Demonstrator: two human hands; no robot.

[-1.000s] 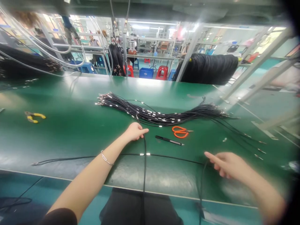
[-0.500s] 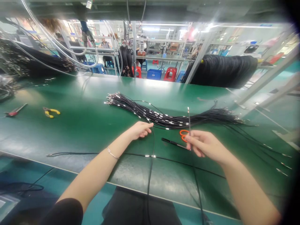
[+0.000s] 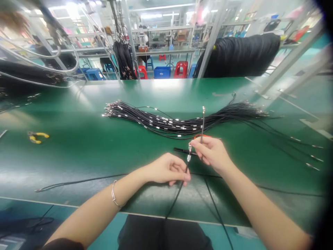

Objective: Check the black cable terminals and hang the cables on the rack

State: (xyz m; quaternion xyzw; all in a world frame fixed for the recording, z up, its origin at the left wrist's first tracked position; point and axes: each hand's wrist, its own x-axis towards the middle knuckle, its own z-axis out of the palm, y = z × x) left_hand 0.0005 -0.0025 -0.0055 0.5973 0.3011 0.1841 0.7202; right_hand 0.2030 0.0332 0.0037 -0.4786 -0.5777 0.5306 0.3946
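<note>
Between the thumb and fingers of my left hand [image 3: 169, 170] is a black cable [image 3: 173, 203], a little below its metal-tipped end with a white label. My right hand [image 3: 212, 152] grips another stretch of black cable [image 3: 202, 125], whose tipped end points upward. The right fingertips are at the metal tip of the left cable; whether they touch it I cannot tell. Both cables hang down over the table's front edge. Behind my hands lies a bundle of black cables [image 3: 166, 123] with white labels. A black pen [image 3: 179, 150] and orange-handled scissors, mostly hidden, lie by my right hand.
Yellow-handled pliers [image 3: 38, 136] lie on the green table [image 3: 85, 149] at left. One more black cable [image 3: 85, 180] runs along the front. Several loose cable ends [image 3: 312, 166] spread out at right. Metal posts [image 3: 213, 41] and a hanging roll of black cables [image 3: 241, 55] stand behind.
My left hand has moved right and down, bringing a cable's tipped end up beside my right hand. My right hand has shifted slightly left, still holding its cable. The view has turned a little.
</note>
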